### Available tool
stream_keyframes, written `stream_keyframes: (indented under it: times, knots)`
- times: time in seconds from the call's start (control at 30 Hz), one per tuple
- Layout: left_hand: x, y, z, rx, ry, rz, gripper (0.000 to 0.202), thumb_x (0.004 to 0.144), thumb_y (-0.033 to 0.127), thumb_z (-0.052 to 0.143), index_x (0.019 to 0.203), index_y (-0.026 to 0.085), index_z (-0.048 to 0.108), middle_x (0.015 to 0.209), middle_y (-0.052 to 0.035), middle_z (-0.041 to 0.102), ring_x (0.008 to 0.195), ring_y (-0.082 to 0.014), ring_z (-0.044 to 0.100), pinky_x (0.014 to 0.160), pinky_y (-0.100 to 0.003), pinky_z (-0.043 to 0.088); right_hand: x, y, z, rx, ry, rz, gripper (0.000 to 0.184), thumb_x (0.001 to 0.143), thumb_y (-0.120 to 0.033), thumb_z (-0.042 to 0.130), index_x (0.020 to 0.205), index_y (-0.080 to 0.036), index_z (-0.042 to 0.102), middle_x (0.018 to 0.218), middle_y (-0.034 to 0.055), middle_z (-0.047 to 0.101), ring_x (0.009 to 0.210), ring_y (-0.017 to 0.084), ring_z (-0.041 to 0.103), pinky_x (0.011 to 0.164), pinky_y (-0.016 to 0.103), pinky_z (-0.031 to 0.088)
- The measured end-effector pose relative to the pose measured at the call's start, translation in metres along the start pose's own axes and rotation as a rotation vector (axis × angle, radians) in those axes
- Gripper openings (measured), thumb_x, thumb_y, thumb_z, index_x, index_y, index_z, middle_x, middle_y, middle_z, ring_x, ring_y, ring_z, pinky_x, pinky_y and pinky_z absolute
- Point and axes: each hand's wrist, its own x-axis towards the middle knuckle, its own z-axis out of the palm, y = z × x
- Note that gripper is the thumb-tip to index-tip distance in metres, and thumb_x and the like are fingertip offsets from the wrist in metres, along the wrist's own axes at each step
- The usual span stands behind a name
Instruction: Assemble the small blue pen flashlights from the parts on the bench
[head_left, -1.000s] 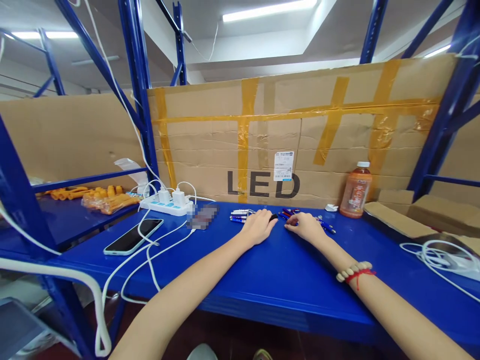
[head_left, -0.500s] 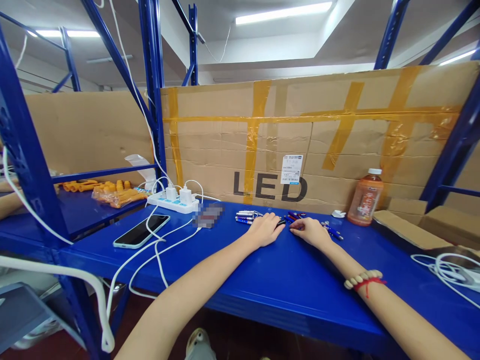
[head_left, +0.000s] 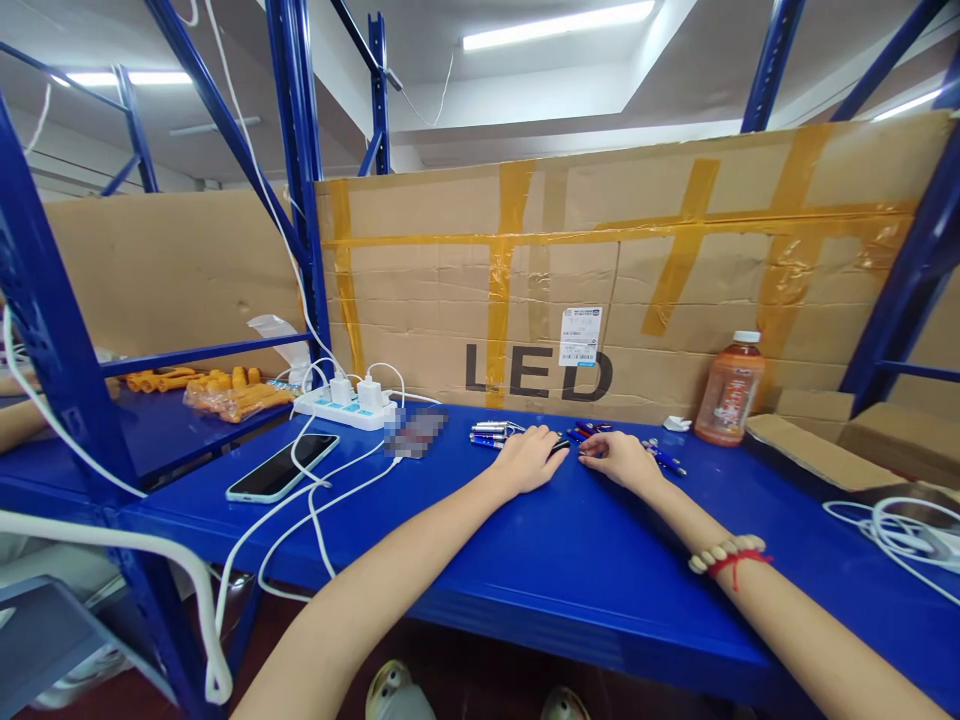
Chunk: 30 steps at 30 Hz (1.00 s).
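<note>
My left hand (head_left: 531,461) rests low over the blue table, its fingers closed around a dark pen (head_left: 560,446) that sticks out between thumb and fingers. Just to its left lie several silver and blue pens (head_left: 489,440) side by side. My right hand (head_left: 621,463) is a short gap away, its thumb and fingertips drawn together; whatever they hold is too small to make out. Behind its fingers are red and dark blue pens (head_left: 589,430). More blue pens (head_left: 667,460) lie right of its wrist, partly hidden by it.
A phone (head_left: 283,468), white cables and a power strip (head_left: 345,408) occupy the left side. At the right stand an orange drink bottle (head_left: 729,392) and an open cardboard box (head_left: 817,455). A large cardboard panel (head_left: 435,290) closes off the back. A person's arm (head_left: 21,424) shows far left.
The view has shifted slightly. Both hands stay in nearly the same place, with the right fingers only slightly moved. The pens lie as before.
</note>
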Motion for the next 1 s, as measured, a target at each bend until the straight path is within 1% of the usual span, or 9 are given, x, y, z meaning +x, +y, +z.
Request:
stream_keyframes:
  times: [0.13, 0.33, 0.43, 0.53, 0.6, 0.67, 0.77, 0.87, 1.0]
  knots:
    - [0.0, 0.0, -0.001, -0.001, -0.003, 0.004, 0.033, 0.089, 0.036, 0.026, 0.089, 0.015, 0.05, 0.092, -0.0053, 0.055, 0.087, -0.0179, 0.051, 0.075, -0.03, 0.042, -0.001, 0.0, 0.001, 0.002, -0.003, 0.004, 0.013, 0.065, -0.03, 0.059, 0.074, -0.023, 0.066, 0.073, -0.0013, 0.068, 0.072, 0.015, 0.061, 0.06, 0.023, 0.044]
    - [0.0, 0.001, -0.002, 0.003, -0.009, -0.004, 0.032, 0.089, 0.037, 0.026, 0.089, 0.015, 0.05, 0.093, -0.0051, 0.055, 0.087, -0.0182, 0.051, 0.075, -0.03, 0.042, -0.006, -0.006, -0.005, -0.048, 0.019, 0.051, 0.015, 0.063, -0.037, 0.061, 0.068, -0.025, 0.068, 0.069, -0.0006, 0.068, 0.068, 0.017, 0.061, 0.052, 0.024, 0.041]
    - [0.0, 0.001, -0.002, 0.001, -0.019, -0.018, 0.031, 0.089, 0.036, 0.025, 0.088, 0.016, 0.05, 0.093, -0.0049, 0.055, 0.088, -0.0181, 0.051, 0.076, -0.029, 0.042, -0.006, -0.005, -0.005, -0.051, 0.033, 0.041, 0.013, 0.063, -0.036, 0.061, 0.067, -0.025, 0.068, 0.069, -0.0005, 0.068, 0.068, 0.017, 0.061, 0.051, 0.024, 0.041]
    - [0.001, 0.0, -0.001, -0.002, -0.031, -0.044, 0.03, 0.09, 0.033, 0.023, 0.089, 0.016, 0.048, 0.093, -0.0049, 0.056, 0.088, -0.0178, 0.051, 0.076, -0.029, 0.041, -0.004, -0.004, -0.003, -0.036, 0.087, 0.014, 0.012, 0.065, -0.034, 0.059, 0.067, -0.025, 0.068, 0.072, 0.0003, 0.068, 0.068, 0.018, 0.061, 0.052, 0.025, 0.041]
    - [0.001, -0.001, 0.0, -0.009, -0.027, -0.066, 0.028, 0.091, 0.031, 0.022, 0.092, 0.016, 0.046, 0.093, -0.0049, 0.056, 0.088, -0.0175, 0.052, 0.075, -0.028, 0.041, -0.003, -0.006, -0.003, 0.044, 0.152, -0.029, 0.015, 0.068, -0.034, 0.056, 0.071, -0.024, 0.067, 0.074, 0.0012, 0.068, 0.067, 0.018, 0.061, 0.054, 0.025, 0.042]
    - [0.001, -0.001, -0.001, -0.023, -0.014, -0.088, 0.026, 0.091, 0.029, 0.021, 0.097, 0.017, 0.043, 0.094, -0.005, 0.057, 0.088, -0.0174, 0.053, 0.074, -0.028, 0.041, -0.001, -0.011, -0.003, 0.191, 0.217, -0.1, 0.02, 0.071, -0.035, 0.053, 0.076, -0.021, 0.066, 0.075, 0.0022, 0.068, 0.065, 0.016, 0.06, 0.056, 0.025, 0.044]
    - [0.0, 0.0, -0.003, -0.057, -0.02, -0.133, 0.023, 0.091, 0.027, 0.021, 0.102, 0.017, 0.039, 0.094, -0.0054, 0.058, 0.087, -0.0176, 0.055, 0.07, -0.027, 0.042, -0.001, -0.023, -0.004, 0.385, 0.285, -0.189, 0.026, 0.071, -0.039, 0.052, 0.078, -0.017, 0.065, 0.072, 0.004, 0.067, 0.059, 0.014, 0.058, 0.056, 0.025, 0.044]
    - [-0.001, 0.001, -0.006, -0.103, -0.05, -0.17, 0.022, 0.091, 0.027, 0.021, 0.105, 0.017, 0.034, 0.096, -0.0062, 0.059, 0.087, -0.0185, 0.056, 0.067, -0.027, 0.043, -0.003, -0.033, -0.004, 0.481, 0.271, -0.232, 0.028, 0.07, -0.04, 0.054, 0.077, -0.015, 0.066, 0.07, 0.005, 0.067, 0.056, 0.014, 0.057, 0.054, 0.025, 0.044]
    - [-0.002, 0.002, -0.01, -0.132, -0.1, -0.183, 0.022, 0.091, 0.029, 0.02, 0.107, 0.019, 0.032, 0.1, -0.0065, 0.058, 0.09, -0.019, 0.056, 0.068, -0.027, 0.044, -0.005, -0.035, -0.003, 0.518, 0.247, -0.232, 0.03, 0.067, -0.041, 0.057, 0.077, -0.014, 0.066, 0.068, 0.0054, 0.066, 0.054, 0.013, 0.054, 0.051, 0.024, 0.043]
